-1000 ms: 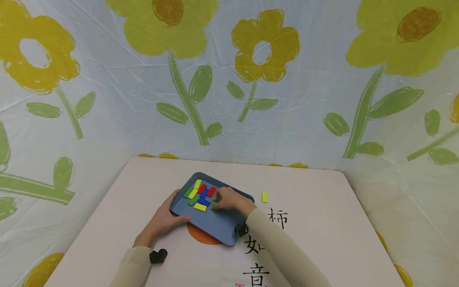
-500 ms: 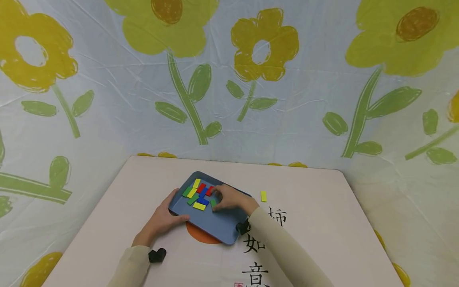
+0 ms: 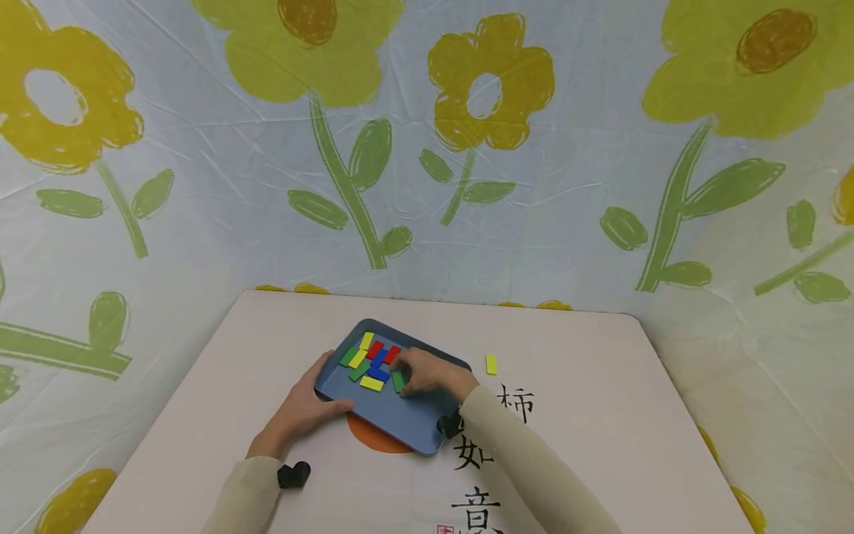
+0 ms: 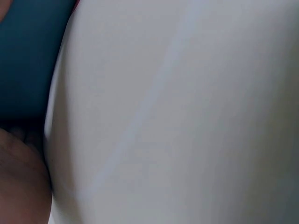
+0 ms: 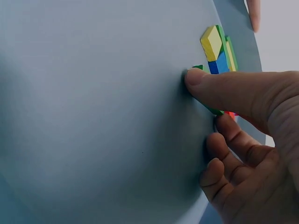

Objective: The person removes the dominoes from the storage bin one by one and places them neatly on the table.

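Note:
A blue-grey tray (image 3: 414,426) lies slanted on the table, with several flat rectangular blocks in red, yellow, green and blue grouped in its left half. My left hand (image 3: 303,404) holds the tray's left corner, its thumb along the near rim and its fingers at the left side. Over the tray, my right hand (image 3: 430,371) pinches a green block (image 3: 398,381) at the right end of the group, beside a blue block (image 3: 379,375). In the right wrist view the thumb (image 5: 219,86) covers most of that green block, and a fingertip meets its other end.
One yellow block (image 3: 491,364) lies on the table to the right of the tray. The pale table cover (image 3: 587,415) bears black written characters and an orange round print (image 3: 380,437) partly under the tray. A flowered cloth (image 3: 560,222) hangs behind the table.
The green block, mostly hidden by the right fingers at first, now shows more of its length at a slant. The right hand has shifted slightly; the left hand keeps its hold.

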### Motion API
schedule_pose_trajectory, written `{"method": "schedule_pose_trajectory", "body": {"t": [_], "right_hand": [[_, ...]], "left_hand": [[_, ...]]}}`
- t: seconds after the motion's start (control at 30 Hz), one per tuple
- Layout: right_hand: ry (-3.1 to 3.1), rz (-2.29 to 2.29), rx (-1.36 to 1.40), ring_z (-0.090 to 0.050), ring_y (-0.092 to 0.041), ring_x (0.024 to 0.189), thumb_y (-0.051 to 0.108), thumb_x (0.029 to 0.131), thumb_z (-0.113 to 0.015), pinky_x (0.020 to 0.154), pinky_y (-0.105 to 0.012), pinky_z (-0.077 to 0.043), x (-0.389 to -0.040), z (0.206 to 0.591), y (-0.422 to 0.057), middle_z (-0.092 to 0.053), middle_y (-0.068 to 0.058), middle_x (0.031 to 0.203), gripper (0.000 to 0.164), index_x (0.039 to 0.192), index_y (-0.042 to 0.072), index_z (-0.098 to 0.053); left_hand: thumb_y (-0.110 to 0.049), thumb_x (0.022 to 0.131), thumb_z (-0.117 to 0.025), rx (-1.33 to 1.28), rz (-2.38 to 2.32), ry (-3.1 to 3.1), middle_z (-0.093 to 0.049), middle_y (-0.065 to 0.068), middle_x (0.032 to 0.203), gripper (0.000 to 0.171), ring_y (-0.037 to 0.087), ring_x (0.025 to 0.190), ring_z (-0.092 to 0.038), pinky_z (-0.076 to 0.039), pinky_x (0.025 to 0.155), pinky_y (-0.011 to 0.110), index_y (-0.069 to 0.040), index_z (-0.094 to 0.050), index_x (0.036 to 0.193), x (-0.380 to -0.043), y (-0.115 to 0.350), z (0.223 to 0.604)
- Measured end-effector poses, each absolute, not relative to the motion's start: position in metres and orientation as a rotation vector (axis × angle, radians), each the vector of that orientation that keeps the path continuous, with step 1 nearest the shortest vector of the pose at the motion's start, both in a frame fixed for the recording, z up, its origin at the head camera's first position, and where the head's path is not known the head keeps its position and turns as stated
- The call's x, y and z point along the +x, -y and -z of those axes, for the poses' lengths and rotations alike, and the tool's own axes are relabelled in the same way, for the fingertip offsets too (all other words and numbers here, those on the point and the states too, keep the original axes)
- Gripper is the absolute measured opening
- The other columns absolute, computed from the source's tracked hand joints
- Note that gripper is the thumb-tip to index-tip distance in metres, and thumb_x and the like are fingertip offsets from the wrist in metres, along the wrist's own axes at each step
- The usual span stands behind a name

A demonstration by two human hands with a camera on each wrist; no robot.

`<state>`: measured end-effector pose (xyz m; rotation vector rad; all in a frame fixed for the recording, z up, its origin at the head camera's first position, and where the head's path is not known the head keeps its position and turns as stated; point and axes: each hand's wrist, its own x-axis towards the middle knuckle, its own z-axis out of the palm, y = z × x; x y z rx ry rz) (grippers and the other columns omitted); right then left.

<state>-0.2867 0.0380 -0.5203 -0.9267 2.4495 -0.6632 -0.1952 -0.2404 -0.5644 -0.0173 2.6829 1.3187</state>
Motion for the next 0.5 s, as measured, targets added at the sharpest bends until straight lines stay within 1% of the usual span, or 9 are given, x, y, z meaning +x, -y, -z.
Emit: {"method": "schedule_pose_trajectory", "body": {"t": [0.1,0.27,0.33,0.5], "right_hand": [[-2.453,0.669,-0.913,-0.057,-0.013,0.106,0.015,0.085,-0.085,0.104,-0.032,-0.052,-0.287,0.519,-0.039,-0.067,-0.004,0.123,0.044,0.125,0.009,-0.069],[-2.479,0.691,-0.845,-0.056,-0.013,0.104,0.017,0.085,-0.084,0.100,-0.032,-0.052,-0.289,0.515,-0.046,-0.068,-0.001,0.121,0.041,0.124,0.012,-0.071],[-2.500,0.706,-0.825,-0.055,-0.014,0.103,0.017,0.085,-0.084,0.098,-0.033,-0.052,-0.290,0.511,-0.051,-0.067,-0.002,0.121,0.041,0.124,0.013,-0.071],[-2.536,0.771,-0.840,-0.056,-0.018,0.102,0.016,0.085,-0.084,0.093,-0.036,-0.052,-0.293,0.500,-0.063,-0.063,-0.007,0.123,0.046,0.128,0.009,-0.070]], "left_hand": [[-0.058,0.077,-0.084,-0.015,-1.319,-2.684,-0.023,0.016,0.170,0.120,0.044,0.154,-0.025,-0.025,0.120,0.070,-0.025,-0.012,0.167,-0.196,0.240,0.565],[-0.057,0.077,-0.085,-0.011,-1.334,-2.677,-0.023,0.017,0.170,0.120,0.044,0.155,-0.025,-0.025,0.121,0.069,-0.024,-0.013,0.167,-0.197,0.239,0.567],[-0.056,0.077,-0.085,-0.009,-1.342,-2.676,-0.023,0.017,0.170,0.120,0.044,0.155,-0.025,-0.025,0.121,0.069,-0.024,-0.013,0.167,-0.197,0.239,0.567],[-0.056,0.077,-0.086,-0.015,-1.352,-2.671,-0.023,0.016,0.170,0.120,0.044,0.154,-0.025,-0.026,0.120,0.069,-0.026,-0.012,0.167,-0.196,0.241,0.566]]}}
